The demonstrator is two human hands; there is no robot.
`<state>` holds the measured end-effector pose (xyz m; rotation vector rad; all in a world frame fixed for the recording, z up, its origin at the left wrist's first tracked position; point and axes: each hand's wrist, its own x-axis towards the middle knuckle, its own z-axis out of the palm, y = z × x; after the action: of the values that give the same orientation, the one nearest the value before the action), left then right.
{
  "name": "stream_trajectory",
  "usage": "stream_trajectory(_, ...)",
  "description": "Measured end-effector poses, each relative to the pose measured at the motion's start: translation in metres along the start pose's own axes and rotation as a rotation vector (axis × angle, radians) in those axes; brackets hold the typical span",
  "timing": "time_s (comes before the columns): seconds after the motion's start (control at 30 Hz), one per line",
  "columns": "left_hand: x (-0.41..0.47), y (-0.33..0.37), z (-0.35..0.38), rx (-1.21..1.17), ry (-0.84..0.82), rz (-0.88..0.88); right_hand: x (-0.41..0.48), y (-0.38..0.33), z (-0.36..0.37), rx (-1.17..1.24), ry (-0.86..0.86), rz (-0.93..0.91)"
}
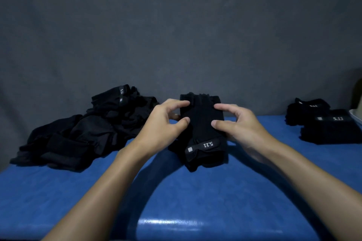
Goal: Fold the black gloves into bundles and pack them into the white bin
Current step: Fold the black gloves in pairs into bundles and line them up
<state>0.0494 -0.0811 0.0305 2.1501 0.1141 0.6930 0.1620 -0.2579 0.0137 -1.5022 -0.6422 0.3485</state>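
Gloves [203, 123] lie in the middle of the frame, black and laid one on another, with the cuff end towards the camera and the finger end towards the backdrop. The left hand [166, 123] pinches their left edge between thumb and forefinger, and its other fingers are curled behind. The right hand [237, 123] does the same on the right edge, thumb and forefinger tips pressed to the cloth. The two hands are level with each other and apart, with the black cloth between them. Both forearms reach in from the bottom of the frame. A strap [201, 146] marked 5.11 crosses the cuff end, just below the hands.

They rest on a blue table [176, 201], which shows a bright streak of reflected light near the lower edge. At centre left sits a loose pile [88, 129] of more black gloves, jumbled and close beside the left hand. At centre right, well apart from the right hand, is a neater stack [323, 123] of folded ones. Just beyond it, at the right edge, a pale rim [355, 115] shows; what it belongs to I cannot tell. A grey backdrop [176, 25] fills the upper frame.
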Motion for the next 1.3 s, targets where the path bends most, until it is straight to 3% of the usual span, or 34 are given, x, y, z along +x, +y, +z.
stream_trajectory(0.33, 0.008, -0.031, 0.009, 0.201, -0.138, -0.075, 0.008, 0.011, 0.005, -0.458, -0.074, 0.045)
stream_trajectory(0.6, 0.004, -0.037, 0.011, 0.277, -0.206, -0.163, 0.009, 0.019, 0.004, -0.486, -0.081, 0.084)
stream_trajectory(0.73, 0.002, -0.044, 0.013, 0.289, -0.216, -0.153, 0.003, 0.020, -0.001, -0.538, -0.042, 0.048)
stream_trajectory(0.97, 0.001, -0.040, 0.015, 0.288, -0.171, -0.125, -0.005, 0.019, 0.002, -0.411, -0.017, -0.011)
stream_trajectory(1.3, -0.008, -0.043, 0.014, 0.236, -0.203, -0.157, -0.005, 0.023, 0.003, -0.469, -0.049, 0.040)
